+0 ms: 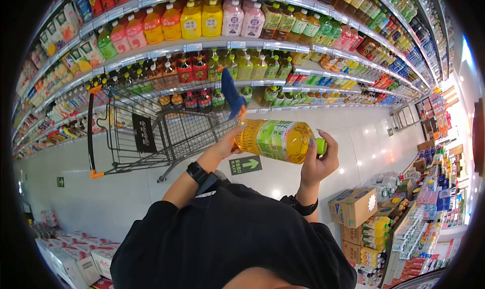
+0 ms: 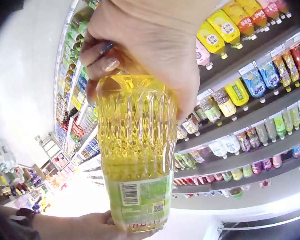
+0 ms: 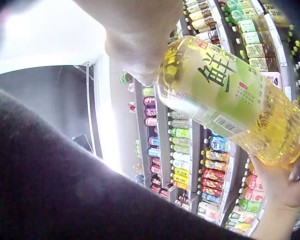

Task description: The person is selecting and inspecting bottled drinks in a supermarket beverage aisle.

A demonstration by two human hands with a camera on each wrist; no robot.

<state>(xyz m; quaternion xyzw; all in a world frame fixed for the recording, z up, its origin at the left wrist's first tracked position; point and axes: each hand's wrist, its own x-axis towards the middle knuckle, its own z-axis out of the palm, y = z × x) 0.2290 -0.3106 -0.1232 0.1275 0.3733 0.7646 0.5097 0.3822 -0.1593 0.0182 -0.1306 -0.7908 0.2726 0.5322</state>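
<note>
A large clear bottle (image 1: 275, 137) of yellow liquid, with a green label and green cap (image 1: 321, 146), lies almost level in front of my chest, held in both hands. My left hand (image 1: 226, 145) grips its base end; in the left wrist view the fingers curl around the ribbed bottom. At the other end, my right hand (image 1: 321, 162) holds the bottle by the cap and neck, thumb on the near side and fingers behind. The right wrist view shows the label (image 3: 225, 87) with large dark characters, while the cap is hidden there.
A black wire shopping cart (image 1: 172, 132) with orange corners stands at the front left. Shelves of bottled drinks (image 1: 212, 18) curve across the front. Cardboard boxes (image 1: 353, 208) and stacked goods line the right. White cartons (image 1: 76, 263) sit at lower left. An exit sign (image 1: 246, 164) marks the floor.
</note>
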